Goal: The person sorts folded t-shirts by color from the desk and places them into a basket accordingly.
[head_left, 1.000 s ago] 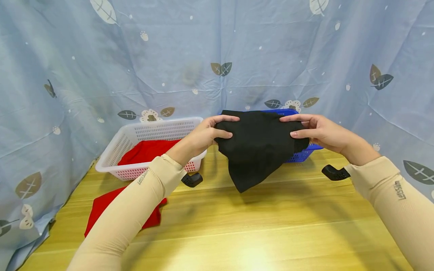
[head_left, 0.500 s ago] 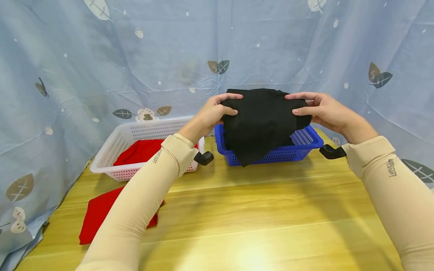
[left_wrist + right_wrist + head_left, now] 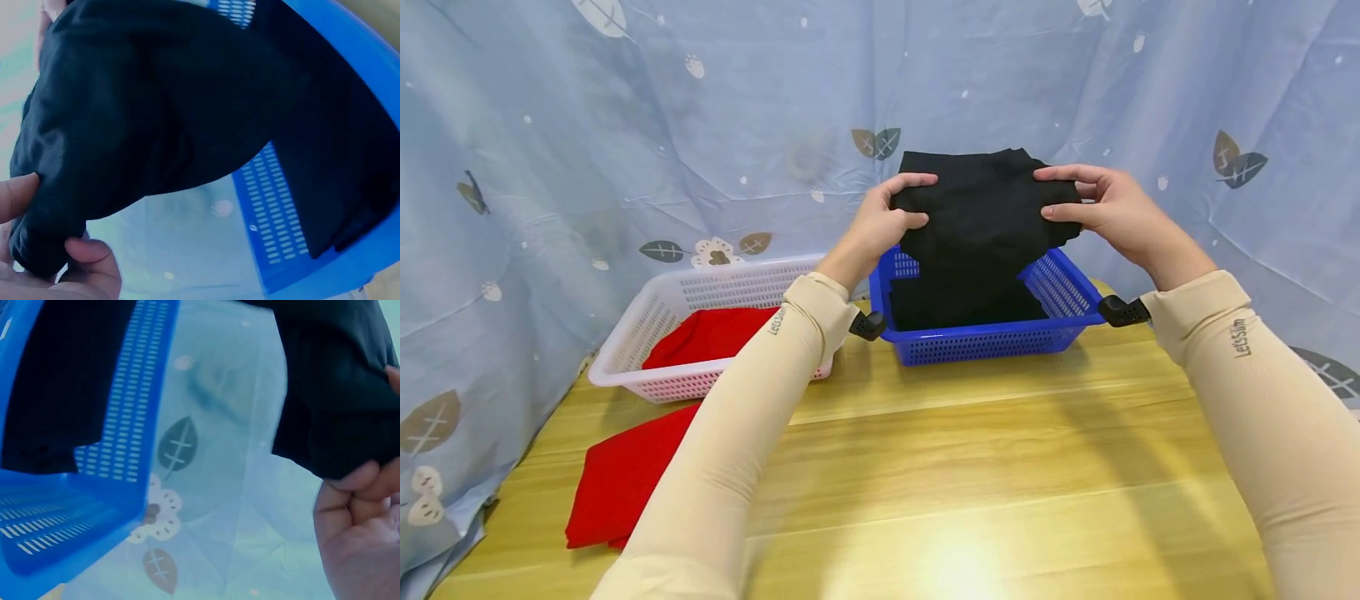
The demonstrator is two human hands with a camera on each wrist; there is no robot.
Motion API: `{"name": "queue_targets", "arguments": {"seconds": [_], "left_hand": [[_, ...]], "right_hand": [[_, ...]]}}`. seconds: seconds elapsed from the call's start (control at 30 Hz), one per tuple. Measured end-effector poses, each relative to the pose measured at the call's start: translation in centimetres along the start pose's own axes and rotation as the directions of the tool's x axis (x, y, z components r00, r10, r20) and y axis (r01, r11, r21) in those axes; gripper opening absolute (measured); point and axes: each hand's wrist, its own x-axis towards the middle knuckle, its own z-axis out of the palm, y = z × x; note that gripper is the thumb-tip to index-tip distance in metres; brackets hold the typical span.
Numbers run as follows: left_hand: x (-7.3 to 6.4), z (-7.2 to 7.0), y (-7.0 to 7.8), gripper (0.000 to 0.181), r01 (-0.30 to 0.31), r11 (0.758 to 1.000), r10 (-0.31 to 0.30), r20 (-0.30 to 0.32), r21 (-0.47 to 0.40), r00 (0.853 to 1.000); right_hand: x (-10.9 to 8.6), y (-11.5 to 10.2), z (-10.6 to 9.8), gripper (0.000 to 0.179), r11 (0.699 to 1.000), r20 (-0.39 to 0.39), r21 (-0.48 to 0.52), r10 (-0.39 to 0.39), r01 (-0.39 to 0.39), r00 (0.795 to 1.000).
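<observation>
Red cloth (image 3: 625,475) lies on the table (image 3: 1000,483), partly hidden behind the nearer left sleeve (image 3: 722,450). Further off, the left hand (image 3: 876,223) and right hand (image 3: 1112,204) each pinch one side of a black cloth (image 3: 981,200) above the blue basket (image 3: 992,345). From the head, it blends into black fabric (image 3: 1022,310) inside; the right wrist view shows curtain (image 3: 209,487) between them but crops that hand.

A leaf-printed blue curtain (image 3: 760,125) hangs behind a wood-grain table (image 3: 970,450).
</observation>
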Motion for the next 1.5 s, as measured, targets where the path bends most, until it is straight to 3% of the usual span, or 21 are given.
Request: {"name": "queue_targets", "arguments": {"seconds": [0.07, 0.17, 0.23, 0.33, 0.47, 0.57, 0.63, 0.73, 0.8, 0.97, 1.03, 1.2, 1.3, 1.4, 1.5], "left_hand": [[0.0, 0.1, -0.6, 0.051, -0.040, 0.998, 0.041, -0.021, 0.053, 0.999], [-0.2, 0.3, -1.9, 0.051, -0.045, 0.994, 0.048, -0.024, 0.104, 0.999], [-0.4, 0.3, -2.9, 0.051, -0.004, 0.991, 0.006, -0.013, 0.136, 1.000], [-0.9, 0.2, -4.2, 0.050, 0.119, 0.979, -0.124, 0.021, 0.168, 0.992], [-1.6, 0.2, -5.5, 0.048, 0.308, 0.929, -0.328, 0.070, 0.206, 0.942], [-2.0, 0.2, -6.0, 0.047, 0.378, 0.894, -0.410, 0.100, 0.243, 0.907], [-2.2, 0.4, -6.1, 0.047, 0.373, 0.884, -0.417, 0.111, 0.283, 0.902], [-2.3, 0.8, -6.3, 0.046, 0.319, 0.870, -0.387, 0.122, 0.376, 0.914], [-2.3, 1.0, -6.4, 0.045, 0.276, 0.849, -0.367, 0.125, 0.451, 0.922], [-2.5, 1.6, -6.6, 0.043, 0.172, 0.750, -0.314, 0.116, 0.639, 0.942], [-2.7, 1.9, -6.5, 0.040, 0.106, 0.688, -0.265, 0.112, 0.717, 0.958], [-3.5, 2.5, -6.3, 0.026, -0.007, 0.498, -0.140, 0.089, 0.867, 0.986], [-4.0, 2.8, -6.3, 0.019, -0.041, 0.421, -0.087, 0.086, 0.906, 0.992], [-4.1, 3.1, -6.2, 0.016, -0.083, 0.382, -0.063, 0.115, 0.920, 0.991], [-4.1, 3.2, -6.1, 0.017, -0.094, 0.383, -0.099, 0.142, 0.919, 0.985]], "right_hand": [[0.2, 0.4, 0.5, 0.055, 0.998, -0.024, -0.068, -0.003, 0.002, 1.000], [0.2, 1.4, 1.2, 0.056, 0.990, -0.021, -0.137, 0.017, -0.020, 1.000], [0.2, 2.2, 1.7, 0.058, 0.987, 0.006, -0.152, 0.047, -0.045, 0.999], [0.1, 3.6, 2.4, 0.060, 0.984, 0.072, -0.157, 0.096, -0.084, 0.993], [-0.2, 5.3, 3.1, 0.059, 0.975, 0.165, -0.190, 0.150, -0.117, 0.975], [-0.4, 6.2, 3.4, 0.057, 0.967, 0.212, -0.218, 0.176, -0.129, 0.961], [-0.5, 6.6, 3.5, 0.056, 0.965, 0.225, -0.228, 0.180, -0.128, 0.958], [-0.6, 6.8, 3.6, 0.055, 0.964, 0.230, -0.237, 0.176, -0.120, 0.957], [-0.7, 7.0, 3.7, 0.054, 0.958, 0.232, -0.261, 0.178, -0.115, 0.956], [-0.5, 7.4, 3.9, 0.053, 0.930, 0.254, -0.352, 0.199, -0.101, 0.947], [-0.5, 7.5, 4.0, 0.051, 0.920, 0.258, -0.383, 0.199, -0.089, 0.946], [-0.6, 7.3, 4.4, 0.045, 0.872, 0.242, -0.490, 0.138, -0.002, 0.961], [-0.8, 6.7, 4.8, 0.038, 0.819, 0.207, -0.570, 0.060, 0.070, 0.976], [-0.8, 6.2, 5.5, 0.030, 0.783, 0.180, -0.612, 0.005, 0.108, 0.984], [-1.0, 6.0, 6.1, 0.028, 0.777, 0.197, -0.617, 0.004, 0.121, 0.980]]}}
